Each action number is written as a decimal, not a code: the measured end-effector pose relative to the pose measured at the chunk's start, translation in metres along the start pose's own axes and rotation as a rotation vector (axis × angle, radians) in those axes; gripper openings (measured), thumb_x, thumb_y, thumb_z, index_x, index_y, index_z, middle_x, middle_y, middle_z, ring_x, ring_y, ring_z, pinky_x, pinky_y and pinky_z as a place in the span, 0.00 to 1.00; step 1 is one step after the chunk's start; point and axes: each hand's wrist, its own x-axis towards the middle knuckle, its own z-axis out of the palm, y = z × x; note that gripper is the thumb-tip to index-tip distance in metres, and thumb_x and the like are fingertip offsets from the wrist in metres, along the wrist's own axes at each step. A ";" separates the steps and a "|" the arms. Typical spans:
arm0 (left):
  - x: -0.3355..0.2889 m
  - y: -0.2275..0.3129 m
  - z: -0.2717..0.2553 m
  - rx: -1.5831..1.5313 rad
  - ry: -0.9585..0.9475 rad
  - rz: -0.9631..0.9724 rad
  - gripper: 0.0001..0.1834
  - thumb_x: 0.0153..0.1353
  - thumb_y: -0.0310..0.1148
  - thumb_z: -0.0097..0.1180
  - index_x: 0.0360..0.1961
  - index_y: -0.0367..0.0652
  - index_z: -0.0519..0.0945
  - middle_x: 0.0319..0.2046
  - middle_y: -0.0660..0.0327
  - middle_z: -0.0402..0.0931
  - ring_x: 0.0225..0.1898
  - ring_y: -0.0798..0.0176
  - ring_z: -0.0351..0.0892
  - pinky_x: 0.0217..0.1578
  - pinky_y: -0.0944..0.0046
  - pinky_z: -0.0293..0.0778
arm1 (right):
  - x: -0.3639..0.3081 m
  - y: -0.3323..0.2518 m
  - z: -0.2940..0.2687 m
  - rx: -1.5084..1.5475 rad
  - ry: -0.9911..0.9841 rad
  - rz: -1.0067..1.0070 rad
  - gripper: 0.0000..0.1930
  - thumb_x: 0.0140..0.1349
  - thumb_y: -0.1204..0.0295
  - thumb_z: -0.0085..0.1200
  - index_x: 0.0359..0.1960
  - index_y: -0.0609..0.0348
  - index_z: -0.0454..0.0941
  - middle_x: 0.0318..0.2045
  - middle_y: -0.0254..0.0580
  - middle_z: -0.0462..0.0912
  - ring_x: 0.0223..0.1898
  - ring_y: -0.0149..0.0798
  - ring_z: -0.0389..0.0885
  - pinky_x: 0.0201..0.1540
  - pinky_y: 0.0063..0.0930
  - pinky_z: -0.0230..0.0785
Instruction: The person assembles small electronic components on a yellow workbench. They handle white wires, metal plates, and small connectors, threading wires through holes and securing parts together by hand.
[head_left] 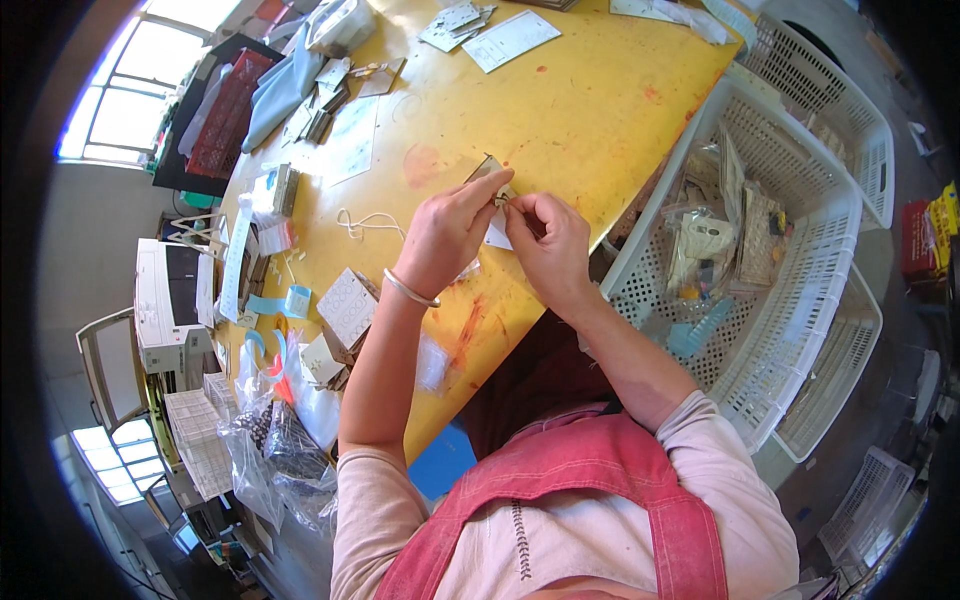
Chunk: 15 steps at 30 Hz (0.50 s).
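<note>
While a boxy white machine (168, 300) is seen past the left end of the yellow tabletop (590, 110), clear plastic bags (290, 465) are bunched at that edge nearer the body. A red plastic basket (228, 115) is placed farther up, with a blue-grey cloth (278, 95) draped beside it. A roll of light blue tape (297, 301) is set near the edge, and a flat piece patterned with circles (347, 303) is laid to its right, close to the left forearm. Above these, a white cord (368, 219) is left in a loose loop, and a white sheet (352, 138) is spread flat.

Near the middle, a small flat piece (487, 165) is held just above the tabletop by the left hand (447, 232), its fingers closed over it; a metal bangle (411, 290) is worn on that wrist. The right hand (555, 248) is brought up just beside it, thumb and forefinger drawn together at the piece's near side; whether anything is gripped there cannot be told.

To the right, beside the table, a white perforated crate (815, 275) is filled with bagged items (703, 238) and flat pieces.
</note>
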 end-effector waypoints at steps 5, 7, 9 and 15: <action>-0.002 0.003 0.002 0.029 0.023 -0.018 0.20 0.67 0.21 0.61 0.61 0.37 0.84 0.41 0.45 0.88 0.41 0.47 0.90 0.44 0.55 0.83 | -0.002 -0.003 -0.003 -0.145 0.049 -0.176 0.04 0.69 0.75 0.64 0.38 0.63 0.85 0.33 0.47 0.86 0.33 0.46 0.86 0.35 0.36 0.77; -0.003 0.001 0.004 0.035 0.051 0.008 0.18 0.69 0.25 0.61 0.60 0.38 0.84 0.38 0.46 0.88 0.40 0.43 0.89 0.40 0.52 0.83 | -0.002 -0.002 -0.004 -0.186 0.074 -0.250 0.05 0.68 0.73 0.65 0.38 0.61 0.85 0.34 0.47 0.87 0.34 0.51 0.87 0.35 0.40 0.78; -0.003 0.001 0.004 0.037 0.056 0.007 0.18 0.69 0.25 0.61 0.59 0.38 0.84 0.38 0.46 0.88 0.40 0.43 0.89 0.40 0.52 0.83 | -0.003 0.000 -0.003 -0.232 0.090 -0.299 0.04 0.68 0.73 0.65 0.39 0.61 0.85 0.34 0.46 0.87 0.34 0.51 0.87 0.36 0.41 0.79; -0.004 0.000 0.006 0.033 0.067 0.004 0.18 0.70 0.25 0.61 0.59 0.38 0.84 0.39 0.45 0.88 0.40 0.43 0.89 0.40 0.52 0.83 | -0.002 0.002 -0.005 -0.268 0.079 -0.349 0.04 0.66 0.79 0.66 0.41 0.64 0.85 0.36 0.52 0.87 0.35 0.52 0.88 0.37 0.37 0.80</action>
